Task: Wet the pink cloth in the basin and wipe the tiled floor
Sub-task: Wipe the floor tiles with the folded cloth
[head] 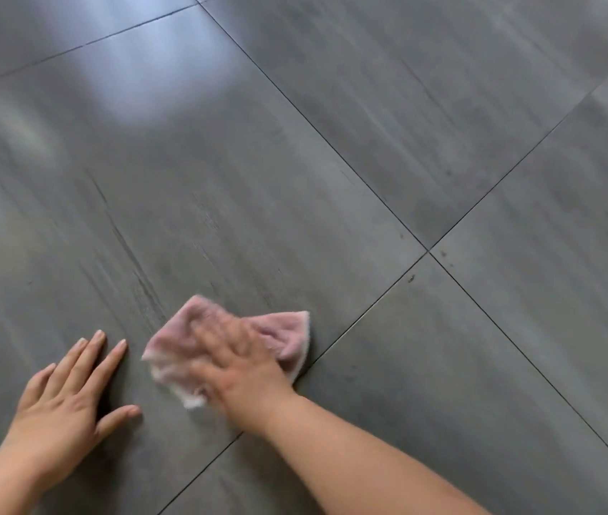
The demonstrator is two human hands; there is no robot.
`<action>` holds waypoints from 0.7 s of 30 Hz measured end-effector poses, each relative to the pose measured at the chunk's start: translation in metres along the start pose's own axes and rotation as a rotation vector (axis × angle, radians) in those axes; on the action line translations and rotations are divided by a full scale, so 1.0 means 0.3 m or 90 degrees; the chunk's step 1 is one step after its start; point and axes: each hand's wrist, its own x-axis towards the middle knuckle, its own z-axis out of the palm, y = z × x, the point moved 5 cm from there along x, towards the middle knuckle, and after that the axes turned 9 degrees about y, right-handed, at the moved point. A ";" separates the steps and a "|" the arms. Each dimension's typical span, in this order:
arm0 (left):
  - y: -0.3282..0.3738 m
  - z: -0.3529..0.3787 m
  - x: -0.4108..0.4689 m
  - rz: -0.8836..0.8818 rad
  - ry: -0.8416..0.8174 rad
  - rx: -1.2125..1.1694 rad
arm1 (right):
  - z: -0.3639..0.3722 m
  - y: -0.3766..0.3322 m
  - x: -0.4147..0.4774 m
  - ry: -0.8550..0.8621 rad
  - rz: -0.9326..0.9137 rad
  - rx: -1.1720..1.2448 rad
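Observation:
The pink cloth [187,330] lies crumpled flat on the grey tiled floor [332,161], low in the view and just left of a grout line. My right hand [237,369] presses down on top of it, fingers spread over the fabric, and both are blurred by motion. My left hand [68,399] rests palm down on the same tile to the cloth's left, fingers apart, holding nothing. The basin is out of view.
Large grey tiles with dark grout lines fill the whole view. Four tiles meet at a grout crossing [428,250] up and right of the cloth. Small dark specks [411,278] sit near it. Streaky marks [127,250] run across the tile above my left hand.

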 end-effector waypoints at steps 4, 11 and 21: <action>-0.003 -0.013 -0.004 0.002 0.002 0.067 | 0.009 0.293 -0.048 0.042 -0.027 -0.108; 0.001 -0.032 -0.014 -0.015 0.061 0.003 | -0.219 0.747 -0.308 0.157 0.799 -0.001; -0.027 -0.083 -0.040 -0.012 0.061 0.025 | 0.085 -0.061 -0.096 0.022 -0.228 -0.065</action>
